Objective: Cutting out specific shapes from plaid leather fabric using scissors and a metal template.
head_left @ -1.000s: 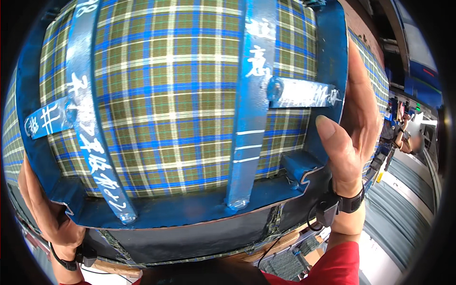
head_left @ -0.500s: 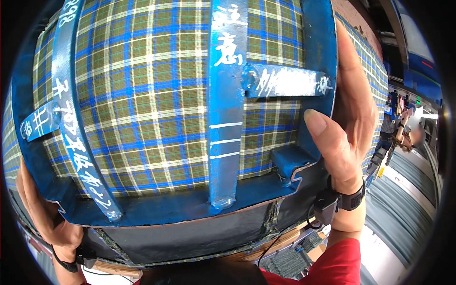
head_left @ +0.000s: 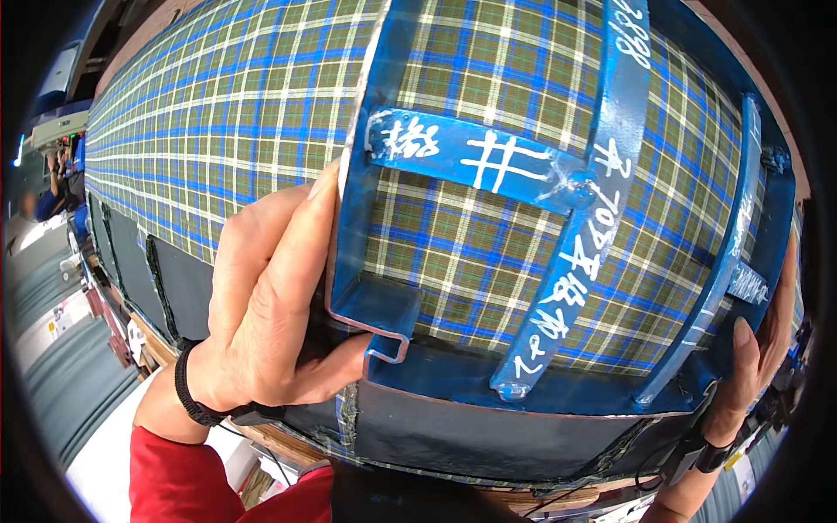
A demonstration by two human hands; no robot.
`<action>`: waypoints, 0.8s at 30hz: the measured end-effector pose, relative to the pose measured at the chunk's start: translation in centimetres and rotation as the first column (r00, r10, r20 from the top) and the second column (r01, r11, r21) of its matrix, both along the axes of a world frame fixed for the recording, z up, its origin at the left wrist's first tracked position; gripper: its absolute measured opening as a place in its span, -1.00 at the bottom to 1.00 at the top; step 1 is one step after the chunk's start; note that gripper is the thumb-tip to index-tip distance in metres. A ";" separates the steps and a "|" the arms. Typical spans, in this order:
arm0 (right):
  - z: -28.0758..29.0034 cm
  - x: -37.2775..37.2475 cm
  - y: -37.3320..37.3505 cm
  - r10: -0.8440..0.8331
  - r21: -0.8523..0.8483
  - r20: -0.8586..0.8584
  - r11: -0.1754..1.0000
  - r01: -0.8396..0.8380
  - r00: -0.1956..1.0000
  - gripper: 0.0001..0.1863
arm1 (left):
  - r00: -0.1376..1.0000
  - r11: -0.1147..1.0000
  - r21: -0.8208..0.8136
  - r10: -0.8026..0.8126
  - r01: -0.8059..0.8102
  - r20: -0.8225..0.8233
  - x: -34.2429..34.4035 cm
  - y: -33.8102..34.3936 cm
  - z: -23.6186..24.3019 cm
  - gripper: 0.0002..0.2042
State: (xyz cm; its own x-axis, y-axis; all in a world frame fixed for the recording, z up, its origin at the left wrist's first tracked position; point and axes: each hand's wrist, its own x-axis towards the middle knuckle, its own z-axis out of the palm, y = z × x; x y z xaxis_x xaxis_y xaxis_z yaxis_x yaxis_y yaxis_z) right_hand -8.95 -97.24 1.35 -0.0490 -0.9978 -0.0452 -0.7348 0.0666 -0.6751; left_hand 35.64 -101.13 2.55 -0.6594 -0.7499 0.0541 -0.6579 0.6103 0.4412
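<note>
beneath blue frame (head_left: 586, 235), plaid fabric (head_left: 462, 248)

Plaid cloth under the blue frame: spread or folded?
Spread: the plaid cloth shows even checks inside the blue frame and beyond its left edge.

View's swung to the L side since a sec ago. The blue frame (head_left: 575, 399) is now more to the R in the pic, w/ lots more plaid cloth (head_left: 218, 131) showing on its L. L hand (head_left: 266, 301) looks way bigger & nearer the middle; its thumb (head_left: 336, 368) now shows by the notched corner. R hand (head_left: 748, 370) looks small, near R edge. More red L sleeve (head_left: 179, 479) shows too.
</note>
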 end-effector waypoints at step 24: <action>0.1 2.0 -0.9 0.015 -0.022 0.170 1.000 -0.011 0.985 -0.05 | 0.992 0.991 0.037 0.128 -0.129 0.011 0.4 0.6 -0.2 0.08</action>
